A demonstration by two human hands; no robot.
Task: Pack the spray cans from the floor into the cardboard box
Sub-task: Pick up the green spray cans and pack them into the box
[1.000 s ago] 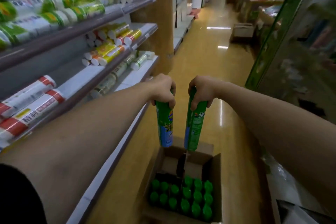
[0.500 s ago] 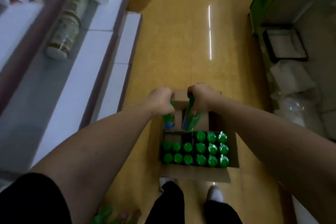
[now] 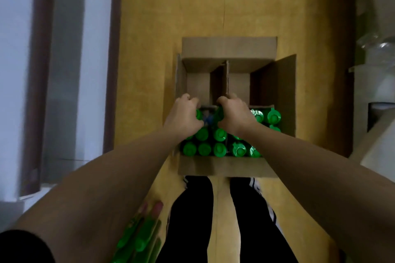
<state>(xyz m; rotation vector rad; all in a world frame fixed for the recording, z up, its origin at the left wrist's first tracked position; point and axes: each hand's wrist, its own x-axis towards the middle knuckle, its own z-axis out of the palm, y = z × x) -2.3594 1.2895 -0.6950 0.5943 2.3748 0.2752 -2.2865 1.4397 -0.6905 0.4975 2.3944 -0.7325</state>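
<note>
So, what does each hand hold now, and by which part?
Each hand holds one can by its green-capped top: the left hand grips the left spray can, the right hand the right spray can.

A shop aisle: long white shelving (image 3: 96, 70), yellow floor (image 3: 171, 6), a carton (image 3: 222, 168) of identical green-capped cans (image 3: 220, 149)

Plain brown cardboard box (image 3: 228, 47), glossy bright-green caps on packed spray cans (image 3: 220, 149), mottled mustard-yellow floor (image 3: 171, 6), black trousers (image 3: 192, 209), white shoes (image 3: 256, 186) w/ black stripes, loose green cans (image 3: 139, 239) w/ pinkish ends, white shelf (image 3: 12, 70) w/ dk-brown edge.
</note>
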